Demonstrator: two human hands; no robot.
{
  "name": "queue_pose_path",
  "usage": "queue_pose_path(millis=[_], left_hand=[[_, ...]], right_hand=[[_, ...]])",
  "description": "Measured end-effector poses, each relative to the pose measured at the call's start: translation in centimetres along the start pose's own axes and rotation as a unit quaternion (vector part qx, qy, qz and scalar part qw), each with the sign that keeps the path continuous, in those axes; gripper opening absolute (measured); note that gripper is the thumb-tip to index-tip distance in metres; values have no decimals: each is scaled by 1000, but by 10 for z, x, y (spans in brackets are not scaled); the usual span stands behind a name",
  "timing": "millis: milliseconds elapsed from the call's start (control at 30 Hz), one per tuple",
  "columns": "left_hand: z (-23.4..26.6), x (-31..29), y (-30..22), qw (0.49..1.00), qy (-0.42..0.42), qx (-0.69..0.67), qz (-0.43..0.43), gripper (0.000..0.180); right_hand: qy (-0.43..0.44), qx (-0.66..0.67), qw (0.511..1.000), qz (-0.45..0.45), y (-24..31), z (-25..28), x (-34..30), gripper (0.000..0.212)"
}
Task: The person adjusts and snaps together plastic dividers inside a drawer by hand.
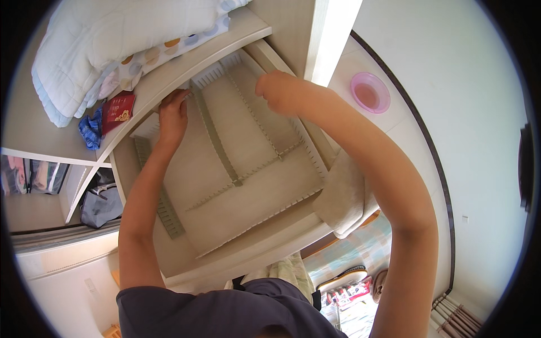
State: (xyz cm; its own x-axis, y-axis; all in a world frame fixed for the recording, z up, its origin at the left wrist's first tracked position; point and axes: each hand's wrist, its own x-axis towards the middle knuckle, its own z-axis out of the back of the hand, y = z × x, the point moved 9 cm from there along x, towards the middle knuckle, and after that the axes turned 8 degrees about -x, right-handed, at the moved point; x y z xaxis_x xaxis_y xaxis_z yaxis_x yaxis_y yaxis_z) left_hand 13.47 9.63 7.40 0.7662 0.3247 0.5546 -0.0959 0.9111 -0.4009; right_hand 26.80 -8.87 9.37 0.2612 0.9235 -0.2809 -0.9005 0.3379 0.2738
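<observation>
An open pale wooden drawer [259, 248] is split into compartments by thin slotted divider strips [213, 132]. My left hand [173, 112] reaches to the back of the drawer, its fingers bent over the top of a strip at the rear. Over the back right compartment hangs my right hand [280, 93], its fingers curled in; whether it holds anything is hidden. A loose green slotted strip [167, 213] stands at the drawer's left side, apart from the joined ones.
A beige cloth [344, 197] drapes over the drawer's right front corner. On the shelf above lie a white quilt [124, 39], a red booklet [117, 111] and a blue checked cloth [90, 130]. A pink basin [370, 92] sits on the floor at the right, beyond the cabinet.
</observation>
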Motion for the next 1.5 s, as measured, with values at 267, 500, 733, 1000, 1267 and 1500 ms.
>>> queue_pose_path(millis=[267,500,733,1000,1267,1500], left_hand=[[-4,12,34,991,-75,110,31,26],[-33,51,24,986,-79,149,-6,34],[-45,67,39,982,-81,170,16,32],[-38,63,51,976,-75,201,31,25],[-44,68,38,967,-64,245,6,28],[-38,64,33,960,-83,266,-20,31]], right_hand=[[114,-100,988,-28,22,-10,14,30],[-87,-11,996,-30,21,-31,96,34],[-96,42,991,-77,18,-41,89,35],[-115,93,987,-59,20,-39,84,35],[-105,78,987,-99,-14,-48,112,29],[-241,-378,892,-56,7,-27,103,32]])
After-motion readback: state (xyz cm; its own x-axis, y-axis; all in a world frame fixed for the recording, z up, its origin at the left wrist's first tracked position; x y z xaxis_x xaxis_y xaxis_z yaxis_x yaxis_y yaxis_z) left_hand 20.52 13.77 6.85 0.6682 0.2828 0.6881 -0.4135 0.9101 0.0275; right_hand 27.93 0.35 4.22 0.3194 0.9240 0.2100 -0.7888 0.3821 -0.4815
